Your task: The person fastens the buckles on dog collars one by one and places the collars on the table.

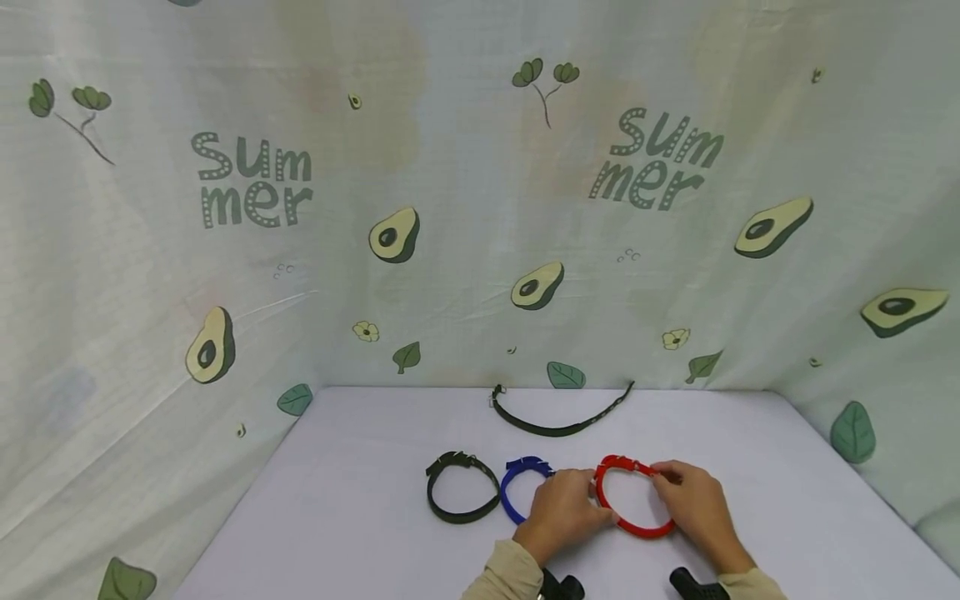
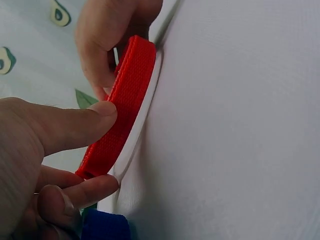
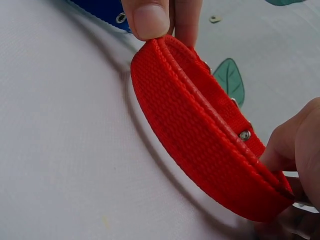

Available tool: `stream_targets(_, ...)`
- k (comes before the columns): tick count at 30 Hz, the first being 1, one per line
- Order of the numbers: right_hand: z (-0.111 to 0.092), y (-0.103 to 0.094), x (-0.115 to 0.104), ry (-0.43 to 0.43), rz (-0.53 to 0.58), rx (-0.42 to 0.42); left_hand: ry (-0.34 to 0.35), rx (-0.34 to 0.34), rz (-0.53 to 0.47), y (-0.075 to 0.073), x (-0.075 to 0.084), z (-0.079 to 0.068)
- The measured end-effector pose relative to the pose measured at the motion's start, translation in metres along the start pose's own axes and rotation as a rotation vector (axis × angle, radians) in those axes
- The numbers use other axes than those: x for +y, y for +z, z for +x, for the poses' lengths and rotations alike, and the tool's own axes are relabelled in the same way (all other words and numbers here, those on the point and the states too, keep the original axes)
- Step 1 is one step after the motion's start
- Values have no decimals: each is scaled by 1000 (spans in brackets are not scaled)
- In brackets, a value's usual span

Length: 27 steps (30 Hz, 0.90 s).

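Observation:
A red pet collar (image 1: 647,532), fastened into a loop, is held on both sides over the white table. My left hand (image 1: 566,510) pinches its left side; in the left wrist view the thumb presses the outer face of the woven red band (image 2: 127,105). On the far side my right hand (image 1: 697,504) grips the band near its metal fittings. The right wrist view shows the collar (image 3: 200,160) tilted, with a metal eyelet (image 3: 244,135) on its inner strap. Partly behind my left hand lies a blue collar (image 1: 510,500), looped as well.
Left of the blue collar lies a black collar (image 1: 461,517) closed in a loop. Toward the back, another dark collar (image 1: 551,431) is unfastened and spread in a curve. A printed cloth (image 1: 465,333) hangs behind the table (image 1: 360,517).

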State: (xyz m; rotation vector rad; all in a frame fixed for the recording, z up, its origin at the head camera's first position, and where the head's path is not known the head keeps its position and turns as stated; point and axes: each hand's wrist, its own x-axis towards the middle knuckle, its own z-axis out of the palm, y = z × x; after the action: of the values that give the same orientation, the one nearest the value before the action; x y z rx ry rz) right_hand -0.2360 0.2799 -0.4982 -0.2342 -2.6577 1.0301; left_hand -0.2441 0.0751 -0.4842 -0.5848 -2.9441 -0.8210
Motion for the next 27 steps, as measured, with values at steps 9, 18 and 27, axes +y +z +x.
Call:
stream_targets(9,-3,2,3,-4,-16,14,-5,-18,-4,0,-1,-3)
stream_targets(18,-3,1,3,18,-21,-8,-10,-60,-49,-8,-2,-1)
stream_targets(27,0,2,1,18,-34,-12,19,11,-83,-11,-8,1)
